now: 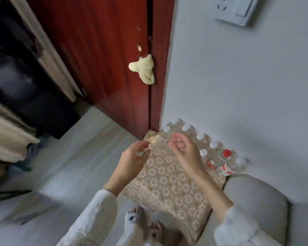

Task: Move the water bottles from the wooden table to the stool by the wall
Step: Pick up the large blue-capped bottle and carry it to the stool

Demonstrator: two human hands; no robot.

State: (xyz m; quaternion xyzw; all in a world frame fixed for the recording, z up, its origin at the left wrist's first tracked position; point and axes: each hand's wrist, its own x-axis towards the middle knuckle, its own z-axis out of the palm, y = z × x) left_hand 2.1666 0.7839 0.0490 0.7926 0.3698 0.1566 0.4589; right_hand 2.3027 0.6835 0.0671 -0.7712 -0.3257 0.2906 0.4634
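Several clear water bottles point(201, 139) with white caps stand in a row along the wall on the stool point(169, 190), which wears a gold floral cover. One bottle with a red cap point(225, 157) stands at the right end of the row. My left hand point(133, 157) hovers over the stool's left edge, fingers apart and holding nothing. My right hand point(185, 153) hangs just in front of the row, fingers loosely curled and holding nothing. The wooden table is out of view.
A red-brown door point(100, 50) with a yellow cloth point(143, 70) on its handle stands left of the stool. A grey cushioned seat point(256, 201) touches the stool's right side. A switch plate point(238, 9) sits high on the wall. My feet point(142, 226) are on pale floor below.
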